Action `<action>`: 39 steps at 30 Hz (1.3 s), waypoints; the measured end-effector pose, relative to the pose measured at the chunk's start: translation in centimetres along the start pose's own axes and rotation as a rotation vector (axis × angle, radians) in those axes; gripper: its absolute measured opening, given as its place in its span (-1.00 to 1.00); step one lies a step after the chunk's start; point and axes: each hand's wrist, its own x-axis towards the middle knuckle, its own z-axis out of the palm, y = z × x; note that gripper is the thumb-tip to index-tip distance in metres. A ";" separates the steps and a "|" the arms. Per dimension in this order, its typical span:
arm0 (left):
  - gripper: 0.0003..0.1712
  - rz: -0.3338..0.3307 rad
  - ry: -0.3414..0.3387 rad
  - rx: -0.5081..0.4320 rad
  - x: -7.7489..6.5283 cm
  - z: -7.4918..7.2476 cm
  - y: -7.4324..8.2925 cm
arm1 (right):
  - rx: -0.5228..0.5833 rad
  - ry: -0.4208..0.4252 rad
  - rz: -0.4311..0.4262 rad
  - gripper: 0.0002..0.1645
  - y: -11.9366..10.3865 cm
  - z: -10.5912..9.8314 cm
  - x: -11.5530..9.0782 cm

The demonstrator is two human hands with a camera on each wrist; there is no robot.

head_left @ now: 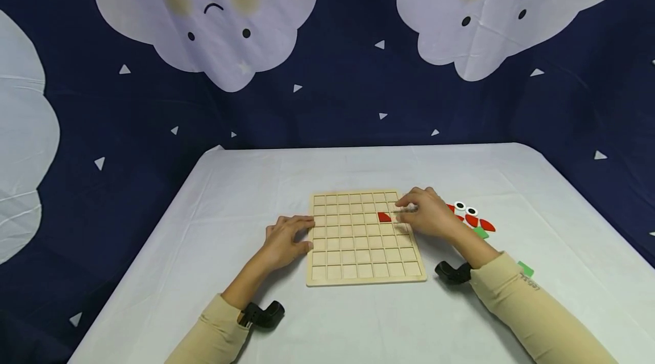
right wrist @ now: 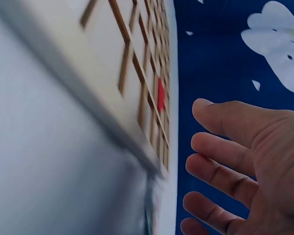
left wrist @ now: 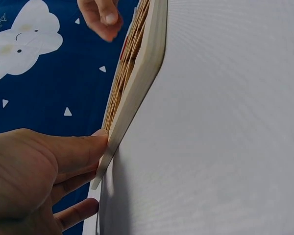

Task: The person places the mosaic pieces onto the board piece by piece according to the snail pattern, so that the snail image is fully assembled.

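Note:
A square wooden grid board [head_left: 348, 257] lies on the white table, its surface divided into small square cells. One red piece with a curved edge [head_left: 384, 217] sits in a cell right of the middle. My left hand [head_left: 284, 242] rests at the board's left edge, thumb and fingers extended against the rim, as the left wrist view also shows. Over the board's right edge hovers my right hand [head_left: 427, 213]. Its fingers [right wrist: 225, 147] are spread apart and loosely bent in the right wrist view, with nothing seen between them.
Right of the board, partly behind my right hand, lie several red pieces [head_left: 487, 225], white pieces with eyes [head_left: 471, 212] and a green piece [head_left: 481, 232]. Another green piece [head_left: 525, 268] lies beside my right sleeve. A dark blue cloth with clouds [head_left: 338, 119] hangs behind the table.

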 end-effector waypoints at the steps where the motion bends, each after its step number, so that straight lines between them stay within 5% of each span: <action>1: -0.48 0.000 -0.001 0.001 0.0 0.0 0.0 | -0.004 0.005 0.007 -0.63 0.3 -0.4 -0.3; 10: -0.48 0.000 -0.004 0.015 0.0 0.0 0.0 | -0.027 0.010 0.088 -0.57 2.9 -3.8 -4.1; 19: -0.48 -0.001 -0.002 0.007 0.0 0.0 -0.1 | -0.032 0.019 0.179 -0.56 5.7 -4.6 -7.0; 28: -0.48 0.006 -0.002 -0.004 0.0 0.1 -0.1 | -0.093 0.079 0.127 -0.61 7.1 -3.5 -7.1; 39: -0.48 0.008 -0.001 0.003 -0.1 0.0 0.0 | -0.130 0.095 0.212 -0.59 7.7 -3.4 -6.1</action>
